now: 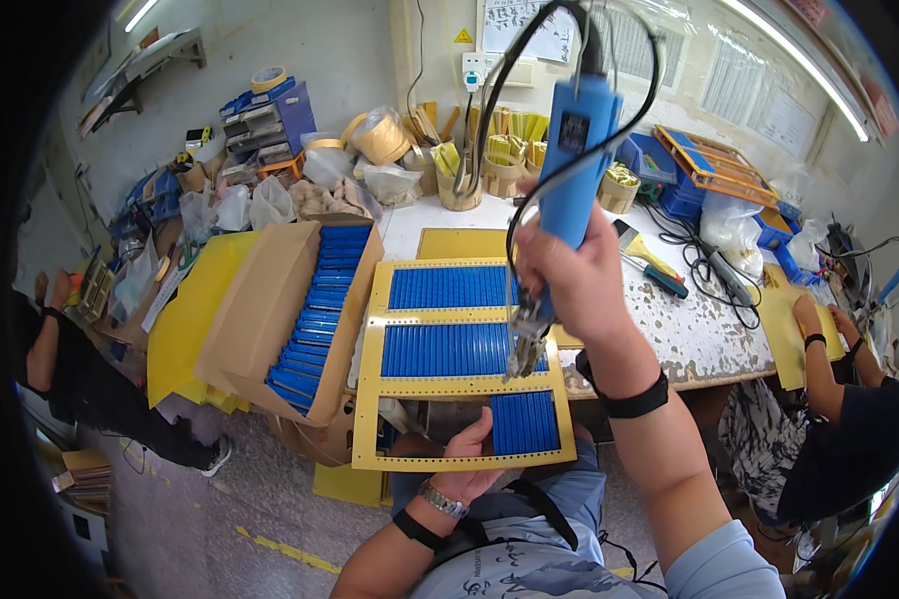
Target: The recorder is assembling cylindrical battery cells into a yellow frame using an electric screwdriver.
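My left hand (466,467) grips the lower edge of a yellow frame (367,419) with small holes along its bars, thumb on top. The frame tilts over my lap, its far part at the table edge. Rows of blue strips (445,350) fill its two upper openings. In the lowest opening, blue strips (525,423) fill only the right part, and the left part is open. My right hand (575,270) is wrapped round a blue corded electric screwdriver (572,150), held upright. Its metal tip (525,349) points down over the frame's right side; contact is unclear.
At left stands an open cardboard box (255,314) of blue strips, beside yellow sheets (185,319). Tubs of yellow pieces (456,185) line the back. A brush (633,243), a green-handled tool (666,281) and cables lie at right. Co-workers' hands (62,288) (809,314) show on both sides.
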`<control>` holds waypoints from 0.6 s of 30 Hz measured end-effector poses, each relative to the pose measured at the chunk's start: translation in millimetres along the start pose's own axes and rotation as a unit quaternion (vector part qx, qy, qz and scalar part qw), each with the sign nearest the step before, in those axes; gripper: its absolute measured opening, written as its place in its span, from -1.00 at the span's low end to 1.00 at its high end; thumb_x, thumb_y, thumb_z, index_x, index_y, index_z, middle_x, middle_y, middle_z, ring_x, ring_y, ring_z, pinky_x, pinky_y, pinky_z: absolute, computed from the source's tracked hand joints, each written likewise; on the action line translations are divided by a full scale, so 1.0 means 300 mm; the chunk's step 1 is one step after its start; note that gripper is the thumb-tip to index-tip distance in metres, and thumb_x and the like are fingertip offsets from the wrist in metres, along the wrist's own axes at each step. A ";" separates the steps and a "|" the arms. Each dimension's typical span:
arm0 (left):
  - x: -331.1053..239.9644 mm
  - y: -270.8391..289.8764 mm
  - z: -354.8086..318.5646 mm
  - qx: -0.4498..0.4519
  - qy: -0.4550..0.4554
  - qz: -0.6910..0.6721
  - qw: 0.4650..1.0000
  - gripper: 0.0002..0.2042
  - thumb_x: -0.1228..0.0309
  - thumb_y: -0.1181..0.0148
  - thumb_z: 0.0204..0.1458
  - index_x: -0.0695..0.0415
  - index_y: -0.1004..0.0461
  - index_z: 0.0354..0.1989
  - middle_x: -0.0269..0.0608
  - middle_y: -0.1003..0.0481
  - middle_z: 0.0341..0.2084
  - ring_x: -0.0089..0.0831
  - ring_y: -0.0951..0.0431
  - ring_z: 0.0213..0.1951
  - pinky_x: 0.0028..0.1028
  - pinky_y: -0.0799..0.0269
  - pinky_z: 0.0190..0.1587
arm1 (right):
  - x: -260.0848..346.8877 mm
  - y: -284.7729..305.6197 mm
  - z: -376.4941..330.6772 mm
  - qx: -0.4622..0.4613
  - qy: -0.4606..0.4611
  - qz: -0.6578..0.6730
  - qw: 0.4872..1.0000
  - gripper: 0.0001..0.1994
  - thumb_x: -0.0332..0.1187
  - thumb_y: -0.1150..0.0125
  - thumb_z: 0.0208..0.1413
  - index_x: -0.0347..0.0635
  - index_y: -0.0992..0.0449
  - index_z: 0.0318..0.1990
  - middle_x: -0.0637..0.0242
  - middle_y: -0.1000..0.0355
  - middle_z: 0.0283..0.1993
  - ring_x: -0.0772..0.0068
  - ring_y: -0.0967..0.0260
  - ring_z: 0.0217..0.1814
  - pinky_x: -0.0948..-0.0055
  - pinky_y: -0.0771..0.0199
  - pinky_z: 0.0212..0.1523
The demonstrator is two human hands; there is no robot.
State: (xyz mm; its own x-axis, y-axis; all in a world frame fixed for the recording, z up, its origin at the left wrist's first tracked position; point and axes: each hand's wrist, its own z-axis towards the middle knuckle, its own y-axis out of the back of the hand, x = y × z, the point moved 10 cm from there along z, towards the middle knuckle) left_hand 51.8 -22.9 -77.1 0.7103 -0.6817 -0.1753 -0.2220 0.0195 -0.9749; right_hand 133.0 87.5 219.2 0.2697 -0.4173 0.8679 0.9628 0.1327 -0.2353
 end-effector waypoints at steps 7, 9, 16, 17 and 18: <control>0.000 0.005 -0.011 0.002 -0.003 -0.051 0.999 -0.55 0.16 0.14 0.41 0.28 -0.33 0.25 0.07 -0.49 0.13 -0.13 -0.54 0.16 -0.11 -0.49 0.24 | 0.081 -0.035 0.029 -0.010 0.028 -0.047 0.998 -0.52 -0.43 -0.26 0.09 -0.30 -0.37 0.19 0.42 -0.35 -0.48 0.63 -0.24 -0.61 0.58 -0.24 -0.57; -0.003 -0.019 -0.008 -0.002 -0.011 -0.043 0.999 -0.55 0.16 0.14 0.41 0.28 -0.33 0.25 0.06 -0.49 0.13 -0.13 -0.54 0.16 -0.11 -0.48 0.25 | 0.019 -0.013 -0.005 -0.007 0.011 -0.033 0.999 -0.54 -0.47 -0.26 0.10 -0.30 -0.35 0.17 0.39 -0.36 -0.46 0.62 -0.24 -0.61 0.57 -0.26 -0.57; -0.012 -0.252 -0.042 0.115 0.014 -0.075 0.990 -0.54 0.16 0.15 0.41 0.29 -0.30 0.27 0.05 -0.47 0.16 -0.15 -0.52 0.18 -0.10 -0.45 0.27 | -0.047 -0.020 -0.045 0.004 0.005 0.037 0.999 -0.58 -0.53 -0.26 0.15 -0.24 -0.35 0.17 0.44 -0.36 -0.47 0.68 -0.25 -0.61 0.61 -0.27 -0.60; -0.015 -0.251 -0.042 0.116 0.013 -0.069 0.991 -0.54 0.16 0.15 0.41 0.29 -0.29 0.27 0.05 -0.47 0.16 -0.15 -0.52 0.18 -0.11 -0.45 0.27 | -0.051 -0.021 -0.047 0.004 0.005 0.037 0.999 -0.58 -0.53 -0.26 0.15 -0.24 -0.35 0.17 0.44 -0.36 -0.47 0.68 -0.25 -0.61 0.61 -0.27 -0.60; -0.012 -0.248 -0.039 0.117 0.013 -0.069 0.991 -0.54 0.16 0.15 0.41 0.29 -0.29 0.27 0.05 -0.47 0.16 -0.15 -0.52 0.18 -0.11 -0.45 0.27 | -0.052 -0.022 -0.048 0.007 0.008 0.033 0.999 -0.58 -0.53 -0.26 0.15 -0.24 -0.35 0.17 0.44 -0.36 -0.47 0.68 -0.25 -0.61 0.61 -0.27 -0.61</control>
State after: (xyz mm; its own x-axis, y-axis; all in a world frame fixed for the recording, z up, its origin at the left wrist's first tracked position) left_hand 57.8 -30.4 -2.2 0.7054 -0.7078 -0.0373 0.0389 0.0912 -0.9951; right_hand 122.7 80.2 200.8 0.3325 -0.4210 0.8439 0.9428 0.1722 -0.2855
